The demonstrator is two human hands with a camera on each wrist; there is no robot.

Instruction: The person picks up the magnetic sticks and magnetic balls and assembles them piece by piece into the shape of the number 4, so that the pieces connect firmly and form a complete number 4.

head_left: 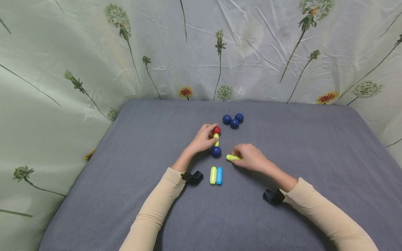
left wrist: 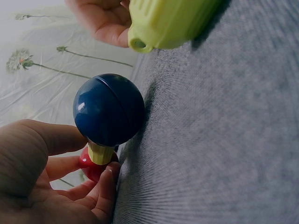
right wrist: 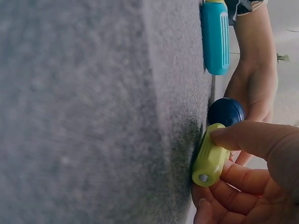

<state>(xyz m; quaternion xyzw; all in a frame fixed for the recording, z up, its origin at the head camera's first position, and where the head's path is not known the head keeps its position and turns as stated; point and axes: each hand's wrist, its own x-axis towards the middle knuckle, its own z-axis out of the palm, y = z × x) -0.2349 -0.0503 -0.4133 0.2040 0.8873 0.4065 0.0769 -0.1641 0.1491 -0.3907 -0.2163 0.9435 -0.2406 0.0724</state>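
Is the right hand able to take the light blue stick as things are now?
Probably yes: the light blue stick lies uncovered near the right hand, its right side free. But the hand pinches a yellow-green stick, so it would likely need to release this first.

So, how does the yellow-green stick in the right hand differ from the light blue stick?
The gripped yellow-green stick is in the right hand; the light blue stick lies untouched, beside a second yellow-green stick. In the head view, the gripped one points roughly sideways, while the blue one runs up-down. Both have grooved sides.
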